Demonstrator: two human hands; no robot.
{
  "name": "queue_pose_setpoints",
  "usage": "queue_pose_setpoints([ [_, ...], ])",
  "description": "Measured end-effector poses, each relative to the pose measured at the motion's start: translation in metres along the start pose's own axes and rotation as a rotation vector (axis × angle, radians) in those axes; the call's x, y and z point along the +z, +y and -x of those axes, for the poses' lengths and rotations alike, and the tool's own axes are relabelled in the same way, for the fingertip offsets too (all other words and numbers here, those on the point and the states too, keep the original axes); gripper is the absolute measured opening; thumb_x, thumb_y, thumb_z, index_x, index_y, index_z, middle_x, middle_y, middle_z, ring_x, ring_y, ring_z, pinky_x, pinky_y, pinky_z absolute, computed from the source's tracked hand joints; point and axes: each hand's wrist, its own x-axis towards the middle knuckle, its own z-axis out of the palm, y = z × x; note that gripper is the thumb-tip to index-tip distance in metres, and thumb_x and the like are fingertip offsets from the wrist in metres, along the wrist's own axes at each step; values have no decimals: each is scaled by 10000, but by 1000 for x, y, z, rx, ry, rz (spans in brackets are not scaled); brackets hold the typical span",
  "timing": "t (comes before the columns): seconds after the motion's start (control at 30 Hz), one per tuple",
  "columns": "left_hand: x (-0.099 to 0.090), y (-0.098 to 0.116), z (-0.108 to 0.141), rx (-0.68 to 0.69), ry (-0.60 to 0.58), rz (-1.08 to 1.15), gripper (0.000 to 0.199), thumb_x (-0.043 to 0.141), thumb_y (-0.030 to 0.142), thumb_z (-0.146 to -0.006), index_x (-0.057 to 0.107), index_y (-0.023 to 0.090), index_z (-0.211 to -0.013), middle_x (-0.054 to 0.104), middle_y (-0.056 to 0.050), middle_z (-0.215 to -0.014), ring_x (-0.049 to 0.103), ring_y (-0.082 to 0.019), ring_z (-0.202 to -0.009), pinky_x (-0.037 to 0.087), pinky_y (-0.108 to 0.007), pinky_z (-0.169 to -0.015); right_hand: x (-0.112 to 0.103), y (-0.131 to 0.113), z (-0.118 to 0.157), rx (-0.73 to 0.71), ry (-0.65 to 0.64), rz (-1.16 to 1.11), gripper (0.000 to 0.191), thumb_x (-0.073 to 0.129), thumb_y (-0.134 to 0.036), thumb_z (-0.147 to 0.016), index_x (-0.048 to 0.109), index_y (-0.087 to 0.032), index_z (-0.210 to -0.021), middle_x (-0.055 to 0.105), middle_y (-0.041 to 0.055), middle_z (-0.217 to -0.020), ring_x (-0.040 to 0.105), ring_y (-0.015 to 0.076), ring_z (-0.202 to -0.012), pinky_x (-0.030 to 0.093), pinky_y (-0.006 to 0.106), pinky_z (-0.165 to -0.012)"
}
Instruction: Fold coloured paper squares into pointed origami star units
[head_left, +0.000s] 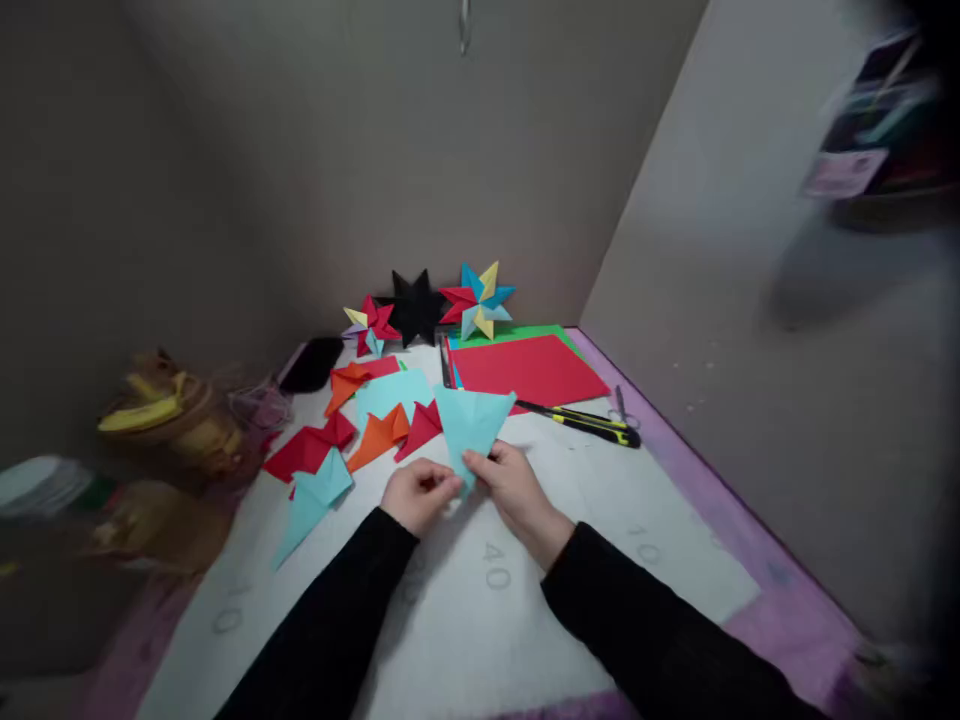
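A folded light-blue paper (471, 420), wide at the top and narrowing to a point at the bottom, is held up over the white sheet. My right hand (516, 488) pinches its lower right part, thumb on the front. At its lower left edge is my left hand (421, 494), thumb and fingers pressed together close to the paper's tip; what lies between them is too small to tell. Left of the hands lie folded pieces: light blue (315, 500), orange (379, 434) and red (420, 428).
Three paper stars, one black (416, 306), lean against the back wall. Red sheets (532, 368) lie at the back right beside a black-yellow cutter (592, 426) and scissors (621, 406). A black phone (312, 365) is at the back left, a basket (150, 410) at far left.
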Motion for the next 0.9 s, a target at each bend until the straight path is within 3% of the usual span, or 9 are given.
queue_pose_setpoints([
  [0.17,2,-8,-1,12,143,70,217,627,368,-601,621,156,-554,561,9,-532,472,-113,-499,365,-229,-496,8,-3,8,10,-142,-14,313,667,-412,-690,526,-175,-836,501,-44,-620,388,80,-486,294,213,-459],
  [0.27,0,-13,-3,1,211,190,223,658,376,-604,625,157,-582,571,13,-549,484,-113,-523,373,-228,-520,9,-3,12,-19,-217,100,311,673,-423,-683,507,-175,-772,490,-35,-635,394,85,-515,296,216,-472],
  [0.43,1,-14,-4,-43,194,277,231,696,378,-579,636,155,-581,575,19,-533,485,-110,-523,370,-224,-523,8,-3,13,-22,-198,247,332,654,-432,-692,464,-169,-619,435,-46,-566,373,88,-523,292,225,-490],
  [0.63,0,-10,-3,0,292,254,224,691,372,-581,639,155,-560,588,10,-564,503,-121,-565,392,-229,-565,8,-9,15,48,-201,236,341,675,-415,-656,444,-173,-590,434,-53,-519,348,75,-477,266,218,-455],
  [0.9,-19,-9,-6,20,432,209,235,686,391,-609,649,160,-593,549,23,-535,485,-117,-555,386,-228,-555,8,-9,16,116,-254,225,309,672,-347,-664,425,-180,-584,423,-69,-459,347,60,-409,253,202,-412],
])
